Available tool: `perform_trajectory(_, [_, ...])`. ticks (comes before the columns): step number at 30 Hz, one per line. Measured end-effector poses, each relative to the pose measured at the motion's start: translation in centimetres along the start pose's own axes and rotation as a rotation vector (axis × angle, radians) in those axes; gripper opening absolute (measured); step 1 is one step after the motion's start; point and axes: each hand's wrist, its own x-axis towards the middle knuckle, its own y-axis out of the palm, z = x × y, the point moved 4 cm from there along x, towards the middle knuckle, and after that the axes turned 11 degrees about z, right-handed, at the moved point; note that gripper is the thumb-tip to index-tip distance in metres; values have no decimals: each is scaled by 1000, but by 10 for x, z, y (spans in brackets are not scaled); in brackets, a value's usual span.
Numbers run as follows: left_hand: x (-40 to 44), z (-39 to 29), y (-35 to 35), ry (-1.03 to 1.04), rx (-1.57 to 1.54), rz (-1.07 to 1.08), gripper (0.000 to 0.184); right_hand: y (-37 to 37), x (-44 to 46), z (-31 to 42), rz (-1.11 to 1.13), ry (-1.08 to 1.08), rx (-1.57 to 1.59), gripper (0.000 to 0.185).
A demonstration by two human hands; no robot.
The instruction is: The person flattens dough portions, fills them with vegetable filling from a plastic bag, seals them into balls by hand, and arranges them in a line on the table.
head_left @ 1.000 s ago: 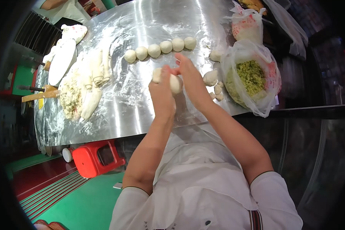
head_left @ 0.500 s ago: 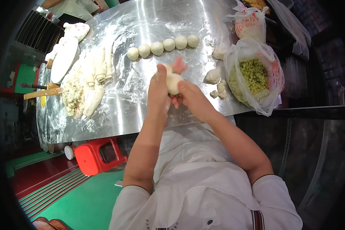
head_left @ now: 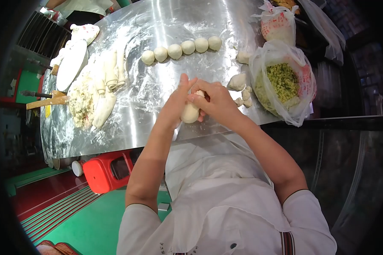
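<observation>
Just above the table's near edge, a smooth ball of dough [head_left: 190, 114] is between my two hands. My left hand [head_left: 174, 105] is curled round its left side, thumb pointing up. The bent fingers of my right hand [head_left: 219, 102] pinch the upper end of the ball, where a small pale knob shows; some fingertips are hidden behind the dough. Beyond my hands, a curved row of several round dough balls [head_left: 174, 51] rests on the floured metal table [head_left: 140, 102]. Right of my right hand lie loose dough lumps [head_left: 237, 81].
A plastic bag of green crumbly filling [head_left: 281, 84] stands at the right edge, with another tied bag [head_left: 278, 27] behind it. At left are dough rolls [head_left: 111, 70], shaggy dough [head_left: 81, 104] and a wooden-handled tool [head_left: 51, 102]. Below sits a red stool [head_left: 98, 175].
Both hands have come lower, nearer my body, with the dough. My right hand has turned over from the ball's lower right to its upper end, its fingers now closed there.
</observation>
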Motion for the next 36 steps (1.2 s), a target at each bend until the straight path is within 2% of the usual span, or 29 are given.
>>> perform_trajectory(1, [-2,-2,4,-3,-2,-2,72,2,-2,7,-129,-269,-381,18])
perform_trajectory(2, [-6,-3,9,-45,-50,-64,67,4,-1,1,-128,-265,-378,18])
perform_trajectory(4, [-10,8,7,-88,-100,-126,63,4,0,1,-276,-470,-656,13])
perform_trajectory(5, [-10,19,0,-42,33,-101,59,4,1,-3,-271,-469,-655,13])
perform_trajectory(6, [-10,27,-6,5,166,-79,55,2,3,-10,-260,-380,-657,14])
perform_trajectory(7, [-12,29,-8,4,162,-86,55,1,6,-18,-249,-289,-658,16])
perform_trajectory(8, [-12,28,-8,61,109,-35,51,-1,11,-26,-247,-287,-656,16])
perform_trajectory(10, [-11,21,-2,162,8,78,45,-8,19,-45,-342,-178,-721,21])
perform_trajectory(11, [-12,14,0,156,10,82,45,-11,15,-50,-347,-172,-720,21])
perform_trajectory(13, [-19,-5,-3,170,-16,14,47,-20,10,-63,-351,6,-677,19])
perform_trajectory(16, [-9,-1,-30,152,102,-80,49,-14,-8,-65,-217,-12,-588,15])
perform_trajectory(18, [1,-12,-57,114,172,-109,46,-12,-24,-63,-214,-60,-617,16])
perform_trajectory(20, [11,-46,-83,113,375,-373,43,-14,-39,-68,-223,-89,-656,17])
perform_trajectory(22, [34,-92,-111,237,369,-304,38,-17,-48,-73,-228,-107,-693,19])
perform_trajectory(24, [61,-129,-140,296,641,-381,43,-21,-54,-74,-264,-130,-810,22])
perform_trajectory(25, [73,-140,-146,297,646,-377,43,-22,-56,-75,-271,-130,-810,22])
perform_trajectory(27, [92,-159,-157,171,898,-494,50,-23,-59,-77,-279,-140,-816,23])
perform_trajectory(28, [103,-165,-167,170,903,-488,50,-24,-59,-78,-286,-136,-815,23])
perform_trajectory(30, [128,-155,-193,-219,1414,-474,57,-27,-61,-79,-302,-148,-782,25])
perform_trajectory(31, [134,-144,-191,-273,1568,-473,63,-29,-63,-80,-309,-137,-781,25])
perform_trajectory(34, [143,-143,-189,-288,1697,-527,68,-41,-81,-84,-363,-127,-825,25])
perform_trajectory(35, [144,-144,-179,-132,1767,-568,64,-44,-85,-89,-404,-111,-761,25])
perform_trajectory(36, [135,-148,-148,138,1737,-590,47,-48,-86,-92,-445,-107,-694,26])
